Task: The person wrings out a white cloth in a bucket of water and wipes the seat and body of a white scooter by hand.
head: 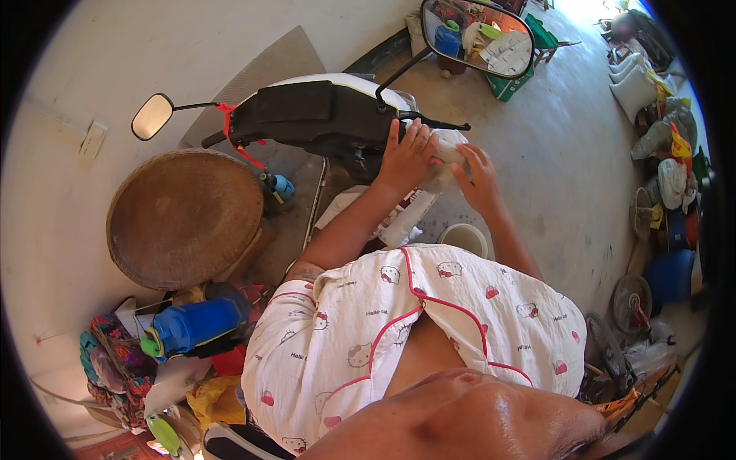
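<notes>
A motor scooter with dark handlebar cover [322,115] stands in front of me. My left hand [409,150] lies over its right grip, on a whitish translucent plastic bag [449,144] around that end of the handlebar. Just to the right, my right hand [477,172] is at the bag's edge with its fingers curved and apart; whether they pinch the plastic cannot be told. Above the hands juts a black brake lever [451,125]. The grip is mostly hidden by the left hand and the bag. Beneath the hands rests a printed white sack [408,215].
A round woven basket [184,218] stands left, near a small blue spray bottle [283,187]. A white bucket [464,238] is on the floor below my right arm. The scooter's right mirror [477,37] sticks up ahead. Stuffed sacks [632,92] line the right wall; a blue tank [198,325] lies lower left.
</notes>
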The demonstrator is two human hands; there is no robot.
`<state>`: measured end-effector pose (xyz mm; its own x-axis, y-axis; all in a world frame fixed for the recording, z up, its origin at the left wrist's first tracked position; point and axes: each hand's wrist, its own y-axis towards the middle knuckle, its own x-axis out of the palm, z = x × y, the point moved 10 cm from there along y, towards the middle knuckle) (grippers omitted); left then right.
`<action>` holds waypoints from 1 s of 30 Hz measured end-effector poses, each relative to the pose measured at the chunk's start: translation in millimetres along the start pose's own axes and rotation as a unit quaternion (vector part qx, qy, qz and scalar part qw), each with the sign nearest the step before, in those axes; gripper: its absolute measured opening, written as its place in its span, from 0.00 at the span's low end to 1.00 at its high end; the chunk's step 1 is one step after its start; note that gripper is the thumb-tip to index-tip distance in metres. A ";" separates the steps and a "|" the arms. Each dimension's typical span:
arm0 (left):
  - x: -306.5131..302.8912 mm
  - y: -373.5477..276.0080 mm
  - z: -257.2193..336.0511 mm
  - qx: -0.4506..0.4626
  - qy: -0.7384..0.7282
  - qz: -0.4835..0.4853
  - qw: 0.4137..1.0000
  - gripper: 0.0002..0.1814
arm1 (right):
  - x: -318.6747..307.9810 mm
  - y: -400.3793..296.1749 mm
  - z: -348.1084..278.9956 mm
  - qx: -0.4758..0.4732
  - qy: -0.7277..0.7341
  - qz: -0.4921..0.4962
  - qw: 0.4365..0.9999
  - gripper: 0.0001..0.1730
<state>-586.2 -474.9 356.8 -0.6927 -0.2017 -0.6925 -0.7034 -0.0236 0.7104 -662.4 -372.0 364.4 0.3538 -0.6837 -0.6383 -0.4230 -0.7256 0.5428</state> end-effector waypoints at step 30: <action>-39.3 -22.0 17.2 -0.116 0.022 -0.093 0.989 0.25 | 14.3 -16.8 -41.1 -0.211 -0.240 -0.003 0.948 0.19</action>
<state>-546.2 -449.6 366.2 -0.5437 -0.2161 -0.8110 -0.7587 -0.2866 0.5850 -615.9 -372.8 368.6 -0.1073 -0.6381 -0.7624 -0.0150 -0.7657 0.6430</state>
